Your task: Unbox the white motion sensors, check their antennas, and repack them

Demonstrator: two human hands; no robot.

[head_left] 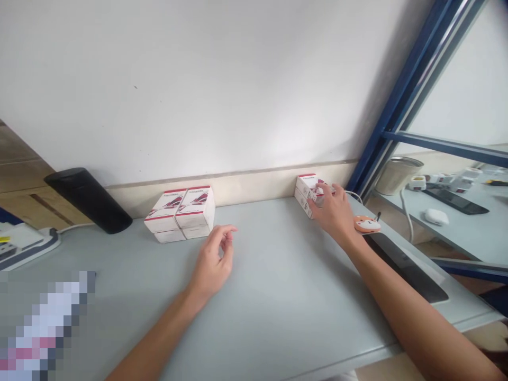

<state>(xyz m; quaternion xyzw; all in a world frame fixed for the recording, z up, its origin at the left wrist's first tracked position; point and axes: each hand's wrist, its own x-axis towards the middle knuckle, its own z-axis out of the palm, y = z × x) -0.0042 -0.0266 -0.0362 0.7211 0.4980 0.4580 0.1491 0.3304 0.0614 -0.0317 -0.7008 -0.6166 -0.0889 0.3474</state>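
My right hand (335,211) reaches to the back right of the grey table (286,296) and its fingers close over the top of a small stack of white-and-red boxes (306,189) against the wall. My left hand (212,262) hovers over the table middle, fingers loosely curled and apart, holding nothing. Just beyond it sits a block of several white-and-red boxes (181,212), stacked two high.
A black cylinder (88,199) lies at the back left beside a white device (24,241). A small orange-and-white object (367,224) and a dark flat panel (408,270) lie by my right wrist. A blue frame (400,95) separates a second table with a metal pot (397,174).
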